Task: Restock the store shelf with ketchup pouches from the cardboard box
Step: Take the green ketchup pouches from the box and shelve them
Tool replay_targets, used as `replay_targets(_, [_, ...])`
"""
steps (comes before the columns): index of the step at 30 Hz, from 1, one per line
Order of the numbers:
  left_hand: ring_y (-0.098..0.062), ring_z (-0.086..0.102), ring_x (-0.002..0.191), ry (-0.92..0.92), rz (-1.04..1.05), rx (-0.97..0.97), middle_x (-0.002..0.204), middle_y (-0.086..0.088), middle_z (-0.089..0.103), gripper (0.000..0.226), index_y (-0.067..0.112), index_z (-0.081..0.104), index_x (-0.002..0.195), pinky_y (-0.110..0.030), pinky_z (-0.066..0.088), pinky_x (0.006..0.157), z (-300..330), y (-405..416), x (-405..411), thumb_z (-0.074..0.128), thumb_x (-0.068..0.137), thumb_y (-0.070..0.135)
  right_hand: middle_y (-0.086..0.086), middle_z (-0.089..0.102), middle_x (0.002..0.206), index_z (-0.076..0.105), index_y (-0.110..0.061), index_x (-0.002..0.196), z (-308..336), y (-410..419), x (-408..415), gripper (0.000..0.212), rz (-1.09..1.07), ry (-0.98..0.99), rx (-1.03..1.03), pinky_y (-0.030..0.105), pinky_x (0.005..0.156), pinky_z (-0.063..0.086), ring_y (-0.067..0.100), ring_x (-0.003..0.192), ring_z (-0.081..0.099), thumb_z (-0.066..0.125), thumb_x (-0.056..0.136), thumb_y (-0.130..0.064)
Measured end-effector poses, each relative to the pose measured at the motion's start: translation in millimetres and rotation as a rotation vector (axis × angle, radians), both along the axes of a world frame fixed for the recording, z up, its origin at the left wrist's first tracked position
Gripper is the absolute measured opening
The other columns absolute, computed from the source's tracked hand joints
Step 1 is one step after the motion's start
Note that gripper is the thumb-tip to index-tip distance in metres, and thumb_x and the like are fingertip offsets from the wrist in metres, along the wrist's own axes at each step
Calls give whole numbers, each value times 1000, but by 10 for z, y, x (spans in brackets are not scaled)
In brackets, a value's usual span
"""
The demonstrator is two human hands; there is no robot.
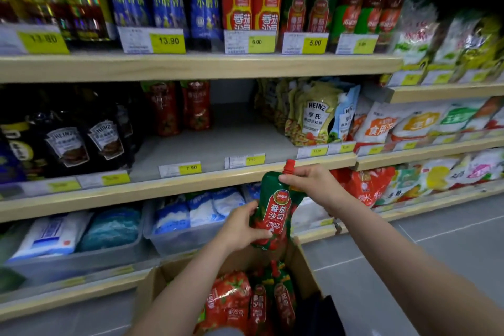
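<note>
The left hand [240,229] grips the lower body of the tomato ketchup pouch [274,215]; the right hand [308,180] pinches its top beside the red cap, above the cardboard box [305,267]. Keep it upright, label forward. Set it in the bare middle shelf [218,142] gap right of the two standing red pouches [181,108].

We hold a ketchup pouch [273,213] upright in both hands, left hand [241,229] and right hand [311,181], above the cardboard box [304,267].
</note>
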State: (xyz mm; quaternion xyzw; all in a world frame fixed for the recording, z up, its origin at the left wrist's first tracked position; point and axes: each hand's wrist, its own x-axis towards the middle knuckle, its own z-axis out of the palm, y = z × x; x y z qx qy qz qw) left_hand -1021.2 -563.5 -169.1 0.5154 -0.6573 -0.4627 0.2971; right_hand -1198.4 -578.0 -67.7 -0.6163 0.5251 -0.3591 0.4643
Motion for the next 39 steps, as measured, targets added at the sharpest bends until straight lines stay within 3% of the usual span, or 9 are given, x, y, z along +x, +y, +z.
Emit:
replay_targets(5, [-14,55,114,9,63,-49,125,1,60,67,23,50,126,-41,46,100,13,-152,47,81,67,18,-8,74,73,71,-23,81,7,-149,-27,4,12,-90,-2,13,60,52,4,70,69,69,79,-21])
replay_targets(8, [-10,54,114,31,170,-59,123,7,59,68,31,49,124,-39,47,99,-109,-242,20,82,66,20,-7,72,85,69,-24,92,-296,-243,-94,20,104,-98,10,12,63,51,3,78,67,71,77,-11])
replay_targets(15, [9,62,89,139,204,-168,92,21,67,54,40,57,94,-7,47,75,114,-683,-245,82,62,4,-13,72,73,68,-18,93,-470,-584,-326,18,66,-176,-53,17,61,50,1,70,62,64,82,-4])
replay_targets(21, [-3,64,97,155,176,-235,101,16,67,56,46,55,97,-25,51,86,395,-929,-392,83,62,12,-10,73,78,66,-25,92,-171,-716,-469,26,117,-236,-126,22,61,56,7,69,67,64,81,-2])
replay_targets(27, [6,64,89,160,114,-332,89,26,69,54,45,58,93,-11,50,74,161,-983,-378,83,61,10,-8,73,85,65,-23,94,-535,-709,-405,28,93,-171,-165,26,66,57,10,75,67,70,75,-3])
replay_targets(31, [-3,65,92,160,54,-368,93,17,69,51,43,58,93,-17,52,78,-25,-944,-258,83,63,11,21,70,95,67,-18,91,-792,-604,-264,22,-5,-192,-208,49,75,54,28,77,64,71,75,-3])
replay_targets(33, [-4,66,91,171,34,-377,93,16,70,49,43,60,91,-19,53,79,-24,-938,-182,83,63,11,18,70,94,67,-18,89,-789,-549,-173,23,-41,-203,-221,52,77,52,28,79,63,71,75,-1])
replay_targets(36, [-2,65,93,184,0,-413,95,18,71,48,52,61,92,-28,53,85,128,-956,-100,81,58,25,4,73,92,67,-18,91,-642,-536,-73,25,-53,-210,-247,35,72,58,17,83,67,69,75,1])
replay_targets(39, [3,64,92,219,-29,-548,97,28,68,49,58,58,97,-17,50,82,457,-1021,-52,76,56,38,-5,74,84,67,-15,90,-312,-567,-21,25,-29,-228,-323,15,66,53,4,79,68,69,74,4])
